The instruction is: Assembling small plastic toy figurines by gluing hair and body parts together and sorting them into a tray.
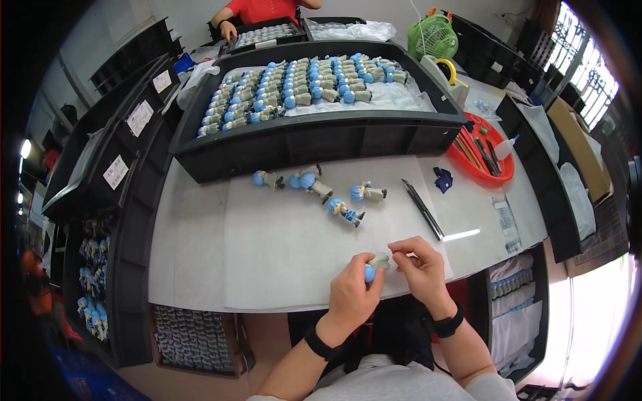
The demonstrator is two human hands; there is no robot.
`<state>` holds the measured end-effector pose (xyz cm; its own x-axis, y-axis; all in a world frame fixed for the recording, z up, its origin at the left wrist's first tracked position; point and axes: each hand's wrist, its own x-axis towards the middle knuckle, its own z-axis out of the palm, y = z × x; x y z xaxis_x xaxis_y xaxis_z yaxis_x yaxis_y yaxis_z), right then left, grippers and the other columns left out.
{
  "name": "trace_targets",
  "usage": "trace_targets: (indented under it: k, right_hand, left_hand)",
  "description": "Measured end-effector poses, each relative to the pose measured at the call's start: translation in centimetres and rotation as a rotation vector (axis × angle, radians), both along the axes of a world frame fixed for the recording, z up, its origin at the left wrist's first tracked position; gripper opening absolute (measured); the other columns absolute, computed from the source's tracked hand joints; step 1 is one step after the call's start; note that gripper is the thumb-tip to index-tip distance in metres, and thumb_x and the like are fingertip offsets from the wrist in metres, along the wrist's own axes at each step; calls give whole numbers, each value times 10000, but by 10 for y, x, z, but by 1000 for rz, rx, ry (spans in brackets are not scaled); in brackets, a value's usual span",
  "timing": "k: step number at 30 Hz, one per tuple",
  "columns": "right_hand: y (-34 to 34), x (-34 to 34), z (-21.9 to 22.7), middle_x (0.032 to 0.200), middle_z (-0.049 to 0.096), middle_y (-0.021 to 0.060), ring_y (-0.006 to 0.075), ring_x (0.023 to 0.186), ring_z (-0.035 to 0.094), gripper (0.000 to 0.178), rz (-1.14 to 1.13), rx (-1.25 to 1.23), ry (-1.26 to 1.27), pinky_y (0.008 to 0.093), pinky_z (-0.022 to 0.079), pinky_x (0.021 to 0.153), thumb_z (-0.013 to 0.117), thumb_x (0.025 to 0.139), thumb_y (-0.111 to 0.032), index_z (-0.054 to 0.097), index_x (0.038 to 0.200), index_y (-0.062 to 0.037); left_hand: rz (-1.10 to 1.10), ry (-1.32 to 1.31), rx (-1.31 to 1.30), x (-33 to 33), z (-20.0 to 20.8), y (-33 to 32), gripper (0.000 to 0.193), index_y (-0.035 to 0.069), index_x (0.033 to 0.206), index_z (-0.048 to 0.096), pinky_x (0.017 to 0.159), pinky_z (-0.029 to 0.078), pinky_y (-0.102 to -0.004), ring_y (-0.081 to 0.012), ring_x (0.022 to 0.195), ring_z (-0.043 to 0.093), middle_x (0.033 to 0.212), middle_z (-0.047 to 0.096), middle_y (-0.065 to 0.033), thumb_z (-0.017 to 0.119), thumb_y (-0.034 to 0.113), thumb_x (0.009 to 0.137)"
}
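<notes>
Near the table's front edge, my left hand [353, 289] is closed around a small figurine [381, 261] with blue hair and a grey-green cloak. Just to its right, my right hand [424, 273] pinches thumb and forefinger together close to the figurine's cloak. Whatever that pinch holds, if anything, is too small to make out. Farther back on the white sheet lie several loose blue-haired figurines [367, 192], most in grey-green cloaks. One figurine [346, 213] shows a blue and white outfit without a cloak.
A large black tray [321, 137] with rows of figurines stands behind. Right of the loose figurines lie a black pen-like tool [422, 210] and a dark blue piece [443, 180]. A red tray [482, 178] holds tools and a bottle. Across the table a person's hand [228, 31] touches another tray.
</notes>
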<state>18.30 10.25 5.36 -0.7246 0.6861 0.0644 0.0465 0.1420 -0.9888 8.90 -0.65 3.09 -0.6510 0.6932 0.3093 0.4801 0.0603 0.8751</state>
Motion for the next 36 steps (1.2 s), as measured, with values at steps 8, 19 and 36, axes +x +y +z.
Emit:
trace_targets:
  k: [8,19,36]
  right_hand:
    - [-6,-9,-2,824,551,34,95,770,566,205,-96,-6,16,190,448,622,556,805,71,646,963,-24]
    - [3,-13,-4,764,582,56,109,659,567,210,-183,124,-36,216,448,593,600,739,94,641,915,-14]
    - [-7,-13,-2,644,556,23,56,570,497,217,-178,58,-3,197,400,535,601,748,70,596,947,-16]
  left_hand:
    - [5,128,26,3,-2,3,233,1,957,535,482,443,-357,-281,542,571,700,580,-152,631,142,798]
    - [10,118,-26,7,-1,5,221,-9,948,524,528,459,-392,-345,619,583,756,589,-185,614,135,806]
    - [23,136,9,7,-2,5,224,-11,946,513,524,454,-397,-354,625,584,750,587,-193,614,132,806]
